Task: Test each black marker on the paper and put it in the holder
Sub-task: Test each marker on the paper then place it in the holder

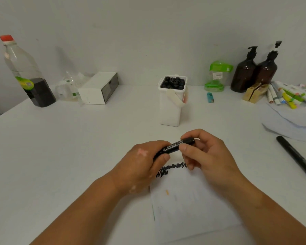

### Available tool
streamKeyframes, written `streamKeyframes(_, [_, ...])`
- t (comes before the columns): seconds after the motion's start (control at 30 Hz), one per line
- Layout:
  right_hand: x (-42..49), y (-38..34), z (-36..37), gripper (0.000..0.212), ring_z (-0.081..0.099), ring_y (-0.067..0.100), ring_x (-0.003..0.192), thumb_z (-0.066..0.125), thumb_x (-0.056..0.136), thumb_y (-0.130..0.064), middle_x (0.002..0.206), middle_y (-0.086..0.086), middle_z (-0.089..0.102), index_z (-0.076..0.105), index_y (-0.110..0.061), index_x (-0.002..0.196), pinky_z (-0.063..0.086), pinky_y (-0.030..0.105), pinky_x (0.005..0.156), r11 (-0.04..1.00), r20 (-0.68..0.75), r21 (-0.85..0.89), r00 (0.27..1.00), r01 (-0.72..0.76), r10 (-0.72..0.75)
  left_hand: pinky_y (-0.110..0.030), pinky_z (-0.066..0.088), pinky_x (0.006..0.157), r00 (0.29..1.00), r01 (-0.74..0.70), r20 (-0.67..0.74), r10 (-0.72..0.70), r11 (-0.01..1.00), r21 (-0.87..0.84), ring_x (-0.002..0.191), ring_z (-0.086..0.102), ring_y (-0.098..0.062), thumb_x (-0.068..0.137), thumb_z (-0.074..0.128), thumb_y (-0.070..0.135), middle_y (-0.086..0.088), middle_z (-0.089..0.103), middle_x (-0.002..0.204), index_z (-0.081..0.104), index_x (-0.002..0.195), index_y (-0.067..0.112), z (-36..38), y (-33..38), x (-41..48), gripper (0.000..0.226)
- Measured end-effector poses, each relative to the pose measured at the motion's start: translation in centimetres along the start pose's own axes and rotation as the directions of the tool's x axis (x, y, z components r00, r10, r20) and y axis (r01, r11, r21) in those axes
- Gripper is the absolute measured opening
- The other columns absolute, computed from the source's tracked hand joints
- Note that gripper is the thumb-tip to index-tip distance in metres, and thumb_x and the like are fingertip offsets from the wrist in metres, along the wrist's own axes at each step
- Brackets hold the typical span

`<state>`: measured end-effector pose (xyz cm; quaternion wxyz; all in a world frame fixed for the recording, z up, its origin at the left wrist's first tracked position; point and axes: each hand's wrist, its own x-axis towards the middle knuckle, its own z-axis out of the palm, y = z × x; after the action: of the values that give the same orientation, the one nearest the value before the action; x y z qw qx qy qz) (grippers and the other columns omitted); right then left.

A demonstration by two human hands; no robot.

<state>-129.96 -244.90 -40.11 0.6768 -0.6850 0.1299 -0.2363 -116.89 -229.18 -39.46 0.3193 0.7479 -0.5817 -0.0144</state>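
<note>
Both hands hold one black permanent marker (175, 145) roughly level above the top of the paper (189, 202). My left hand (145, 163) grips its lower left end. My right hand (201, 151) pinches the upper right end between thumb and fingers. Black scribbles (171, 167) run across the paper's top edge, partly hidden by my fingers. Behind them stands the white holder (171, 106), filled with several black markers (173, 83). Another black marker (297, 157) lies on the table at the right.
A bottle with a red cap (25, 71) and a white box (99, 88) stand at the back left. A green bottle (216, 76), a blue lighter (210, 97), two brown pump bottles (254, 71) and a pile of coloured pens (290, 96) crowd the back right.
</note>
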Motion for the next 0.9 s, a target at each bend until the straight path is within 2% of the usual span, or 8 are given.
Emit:
streamKeyframes(0.1, [-0.2,-0.2,0.5,0.013,0.056,0.018,0.058,0.076,0.081,-0.027,0.067,0.003,0.066,0.073,-0.024,0.093,0.048,0.028,0.054,0.999,0.025,0.043,0.999,-0.026,0.025,-0.021,0.033,0.061,0.999,0.021,0.027,-0.021,1.000,0.016,0.065,0.046,-0.003,0.103,0.047,0.030,0.018,0.048,0.072,0.058,0.114,0.019,0.1,0.0,-0.1,0.019])
streamKeyframes(0.23, [-0.6,-0.2,1.4,0.013,0.057,0.014,0.053,0.074,0.083,-0.027,0.063,0.000,0.065,0.069,-0.016,0.088,0.048,0.025,0.051,1.000,0.074,-0.016,0.997,-0.002,0.004,-0.014,0.032,0.054,1.000,-0.026,0.016,0.026,0.999,-0.020,0.056,0.047,-0.005,0.102,0.041,0.041,0.016,0.049,0.063,0.059,0.102,0.017,0.2,0.8,-0.1,0.030])
streamKeyframes(0.33, [-0.7,-0.4,1.5,0.019,0.057,0.013,0.053,0.073,0.084,-0.028,0.062,0.000,0.064,0.065,-0.012,0.088,0.048,0.024,0.051,1.000,0.079,-0.012,0.997,-0.006,0.007,-0.019,0.034,0.051,0.999,-0.026,0.020,0.027,0.999,-0.022,0.052,0.045,-0.010,0.101,0.039,0.045,0.013,0.050,0.061,0.059,0.098,0.017,0.2,0.9,0.0,0.035])
streamKeyframes(0.43, [-0.7,-0.6,1.3,0.019,0.056,0.013,0.055,0.070,0.087,-0.028,0.064,0.000,0.064,0.063,-0.010,0.087,0.047,0.025,0.052,1.000,0.114,-0.002,0.993,-0.012,0.013,-0.013,0.031,0.051,0.999,-0.018,0.031,0.020,0.997,-0.071,0.051,0.045,-0.010,0.101,0.041,0.045,0.022,0.053,0.060,0.060,0.096,0.019,0.1,1.1,0.0,0.033])
streamKeyframes(0.63, [-0.7,-0.7,0.9,0.017,0.055,0.017,0.062,0.069,0.089,-0.024,0.069,0.003,0.066,0.061,-0.010,0.086,0.047,0.029,0.055,0.999,0.148,0.031,0.989,0.019,-0.024,-0.003,0.032,0.053,0.998,-0.058,0.027,0.062,0.990,-0.126,0.054,0.051,0.006,0.103,0.044,0.040,0.041,0.056,0.071,0.062,0.103,0.022,0.0,1.5,0.1,0.026])
streamKeyframes(0.77, [-0.7,-0.8,0.9,0.020,0.050,0.022,0.058,0.072,0.085,-0.020,0.064,0.007,0.059,0.060,-0.004,0.086,0.043,0.031,0.053,0.997,0.082,-0.017,0.994,0.072,-0.070,-0.001,0.034,0.058,0.996,-0.090,-0.012,0.089,0.989,-0.115,0.062,0.054,0.014,0.102,0.043,0.045,0.048,0.053,0.077,0.058,0.104,0.026,0.4,1.9,0.0,0.025])
streamKeyframes(0.83, [-0.7,-0.7,1.0,0.021,0.048,0.024,0.058,0.076,0.079,-0.021,0.062,0.007,0.056,0.060,-0.008,0.083,0.042,0.032,0.053,0.998,0.052,-0.027,0.997,0.051,-0.050,-0.001,0.035,0.060,0.995,-0.102,-0.029,0.099,0.986,-0.129,0.067,0.055,0.014,0.101,0.046,0.045,0.043,0.055,0.078,0.059,0.101,0.026,0.7,1.7,0.2,0.023])
streamKeyframes(0.9, [-0.7,-0.4,1.2,0.026,0.049,0.022,0.058,0.081,0.073,-0.030,0.063,0.005,0.055,0.060,-0.016,0.079,0.042,0.029,0.053,0.997,0.047,-0.074,0.999,0.016,-0.013,-0.007,0.036,0.062,0.997,-0.081,-0.022,0.079,0.989,-0.121,0.070,0.055,0.003,0.099,0.050,0.046,0.028,0.056,0.079,0.058,0.099,0.027,1.1,1.1,0.2,0.021])
